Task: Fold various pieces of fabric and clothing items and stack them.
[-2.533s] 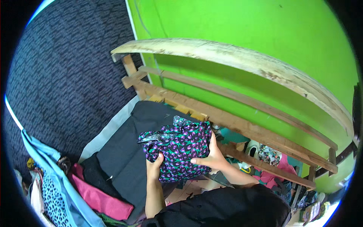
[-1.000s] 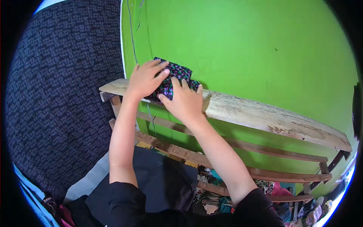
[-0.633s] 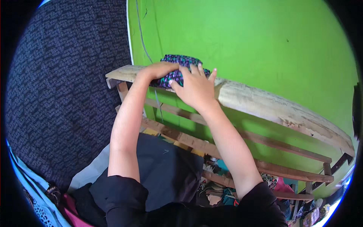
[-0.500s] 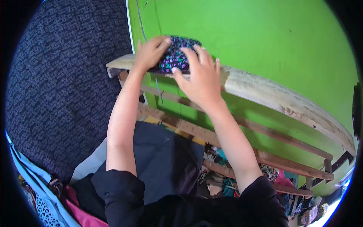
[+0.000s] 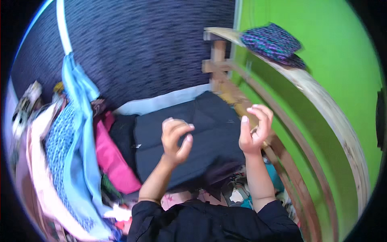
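Observation:
My left hand [image 5: 176,140] is held over a large dark cloth [image 5: 205,117] spread below it. Its fingers are loosely curved, with the thumb apart and nothing between them. My right hand [image 5: 256,128] hovers near the wooden slats, also empty, its fingers bent and the thumb raised apart from them. Beyond it, a folded patterned cloth [image 5: 271,42] in purple, green and black rests on top of the pale wooden rail [image 5: 314,86] against the green wall. Neither hand touches that cloth.
Light blue fabric [image 5: 80,133] hangs at the left beside pink and magenta cloths [image 5: 111,157]. A dark patterned curtain [image 5: 153,48] covers the back. Brown wooden slats [image 5: 278,97] run below the rail, and several scraps of fabric lie low near my right forearm.
Both hands have let go of the folded patterned cloth and drawn back toward me, away from the rail. My view has turned left, so the cloth now appears at the upper right.

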The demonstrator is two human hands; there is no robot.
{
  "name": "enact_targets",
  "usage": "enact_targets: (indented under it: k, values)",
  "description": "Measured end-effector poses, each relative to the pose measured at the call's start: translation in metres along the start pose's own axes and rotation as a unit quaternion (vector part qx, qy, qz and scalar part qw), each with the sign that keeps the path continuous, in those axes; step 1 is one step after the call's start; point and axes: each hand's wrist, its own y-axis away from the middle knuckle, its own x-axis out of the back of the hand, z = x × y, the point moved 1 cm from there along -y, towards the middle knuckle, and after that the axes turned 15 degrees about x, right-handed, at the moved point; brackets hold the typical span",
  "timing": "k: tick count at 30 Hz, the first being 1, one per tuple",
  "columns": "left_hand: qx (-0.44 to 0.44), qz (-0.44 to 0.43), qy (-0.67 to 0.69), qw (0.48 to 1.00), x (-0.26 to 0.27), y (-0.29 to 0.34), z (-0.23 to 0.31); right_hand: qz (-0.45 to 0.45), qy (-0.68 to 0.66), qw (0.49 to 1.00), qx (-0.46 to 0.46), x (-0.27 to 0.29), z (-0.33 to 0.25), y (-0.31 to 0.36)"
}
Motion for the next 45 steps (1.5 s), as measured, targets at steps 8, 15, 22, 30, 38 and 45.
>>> enact_targets:
  k: [8,15,22,30,38,45]
  values:
    - [0.275,0.194,-0.242,0.910,0.140,0.149,0.065,-0.072,-0.219,0.968,-0.096,-0.061,-0.093,0.062]
    - [0.295,0.352,-0.405,0.791,0.238,0.214,0.105,-0.111,-0.314,0.936,-0.117,-0.080,-0.177,0.077]
    - [0.304,0.384,-0.511,0.706,0.356,0.247,0.083,-0.125,-0.353,0.916,-0.145,-0.099,-0.261,0.096]
    - [0.317,0.291,-0.577,0.694,0.495,0.185,0.016,-0.135,-0.390,0.897,-0.160,-0.139,-0.388,0.139]
    - [0.384,0.132,-0.600,0.689,0.533,0.165,-0.044,-0.200,-0.376,0.876,-0.227,-0.112,-0.457,0.160]
    - [0.344,0.232,-0.384,0.825,0.542,0.190,0.003,-0.176,-0.320,0.902,-0.230,-0.076,-0.458,0.163]
